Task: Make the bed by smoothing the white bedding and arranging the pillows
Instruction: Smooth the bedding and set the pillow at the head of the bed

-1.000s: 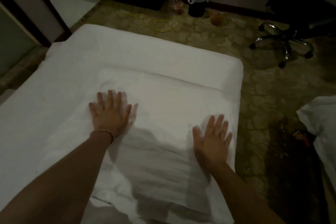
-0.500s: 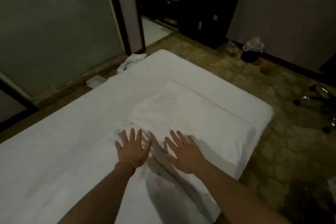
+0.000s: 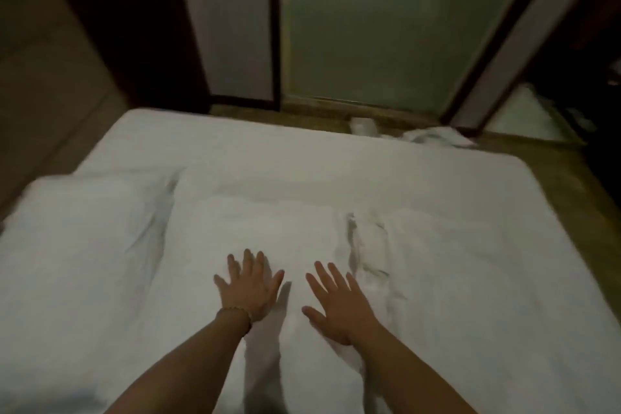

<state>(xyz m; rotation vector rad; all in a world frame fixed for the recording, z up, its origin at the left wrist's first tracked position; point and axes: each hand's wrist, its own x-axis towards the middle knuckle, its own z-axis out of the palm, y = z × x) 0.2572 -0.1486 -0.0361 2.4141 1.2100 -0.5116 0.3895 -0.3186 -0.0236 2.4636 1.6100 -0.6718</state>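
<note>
Both hands lie flat on the white bedding (image 3: 437,185), low in the middle of the frame; the left hand (image 3: 249,286) has its fingers spread and straight, gripping nothing, and the right hand (image 3: 339,304) is likewise released, palm down just beside it. The bedding covers the bed across the whole lower half of the frame; a raised fold (image 3: 364,255) runs up just right of the right hand, and a pillow (image 3: 84,232) sits at the left edge. The cloth looks soft, light and limp — it will likely slide and bunch under a push rather than hold a shape; flat palms sweeping outward should suit the creases, while the pillow probably wants lifting by its corners — it looks plump and yielding.
</note>
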